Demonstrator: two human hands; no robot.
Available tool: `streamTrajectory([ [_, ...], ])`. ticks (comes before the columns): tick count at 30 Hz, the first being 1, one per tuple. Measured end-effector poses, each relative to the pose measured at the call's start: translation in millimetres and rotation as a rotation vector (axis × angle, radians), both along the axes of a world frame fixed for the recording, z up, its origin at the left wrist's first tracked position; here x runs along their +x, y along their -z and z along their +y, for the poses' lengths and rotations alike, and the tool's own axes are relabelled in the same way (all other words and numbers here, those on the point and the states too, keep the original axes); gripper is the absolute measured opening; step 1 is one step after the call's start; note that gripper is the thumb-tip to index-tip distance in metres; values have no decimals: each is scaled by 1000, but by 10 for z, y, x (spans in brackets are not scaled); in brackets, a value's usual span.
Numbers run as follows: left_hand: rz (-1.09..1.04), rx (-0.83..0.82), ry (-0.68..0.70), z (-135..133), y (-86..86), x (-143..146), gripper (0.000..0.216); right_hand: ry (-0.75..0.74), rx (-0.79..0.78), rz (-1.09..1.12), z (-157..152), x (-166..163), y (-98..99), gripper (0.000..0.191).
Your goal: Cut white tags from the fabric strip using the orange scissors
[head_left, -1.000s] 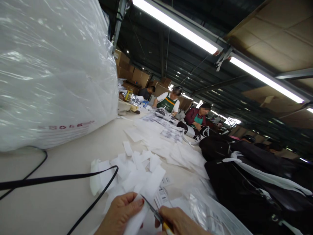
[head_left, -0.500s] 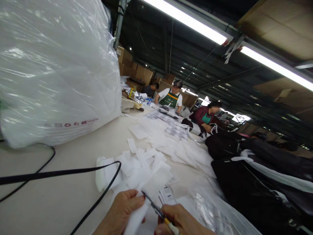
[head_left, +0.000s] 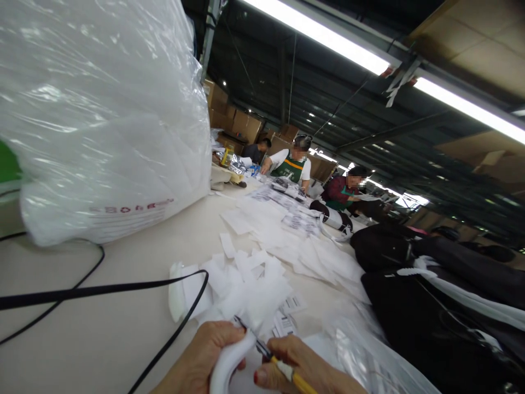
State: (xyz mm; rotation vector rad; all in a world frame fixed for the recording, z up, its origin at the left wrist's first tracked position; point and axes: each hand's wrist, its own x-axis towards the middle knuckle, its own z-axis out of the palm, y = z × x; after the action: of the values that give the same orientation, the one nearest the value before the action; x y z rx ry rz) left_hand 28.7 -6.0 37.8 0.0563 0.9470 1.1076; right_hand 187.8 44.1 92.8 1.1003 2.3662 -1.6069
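Note:
At the bottom centre, my left hand (head_left: 213, 347) is closed around a white sheet strip (head_left: 232, 355), which bends in a curve below the fingers. My right hand (head_left: 301, 364) grips scissors (head_left: 264, 349) with dark metal blades and a yellow handle partly wrapped in something white. The blade tips lie against the white material just beyond my left thumb. Whether the blades are apart or closed is hard to see. Beyond both hands lies a loose pile of white cut pieces (head_left: 250, 290), and a printed label (head_left: 284, 324) shows under its near right side.
A big plastic-wrapped bundle (head_left: 118, 131) fills the left. Black cord (head_left: 123, 287) loops over the table (head_left: 82, 339). Clear plastic (head_left: 361, 350) and black bags (head_left: 430, 317) lie at the right. Two co-workers (head_left: 294, 164) stand farther along the table, and another person sits behind.
The white strip in my left hand now bends into a curve, and more of the scissors' yellow handle shows. The view has shifted slightly. The co-worker at the right has changed arm position.

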Motion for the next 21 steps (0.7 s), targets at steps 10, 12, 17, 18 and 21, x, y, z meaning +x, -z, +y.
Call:
streamTrajectory([
  [10,-156,-112,76,-8,-57,-12,33,28,-26,-71,-12,6,-36,42],
  [12,-142,-114,67,-8,-64,-18,33,41,-12,-60,-17,17,-1,43],
  [17,-73,-66,49,-39,-75,-24,34,117,17,-86,-52,132,45,45],
  [18,-54,-45,54,-49,-76,-22,34,120,6,-90,-61,173,31,47],
  [21,12,56,55,-75,-84,-14,31,128,-24,-124,-84,321,-28,51],
])
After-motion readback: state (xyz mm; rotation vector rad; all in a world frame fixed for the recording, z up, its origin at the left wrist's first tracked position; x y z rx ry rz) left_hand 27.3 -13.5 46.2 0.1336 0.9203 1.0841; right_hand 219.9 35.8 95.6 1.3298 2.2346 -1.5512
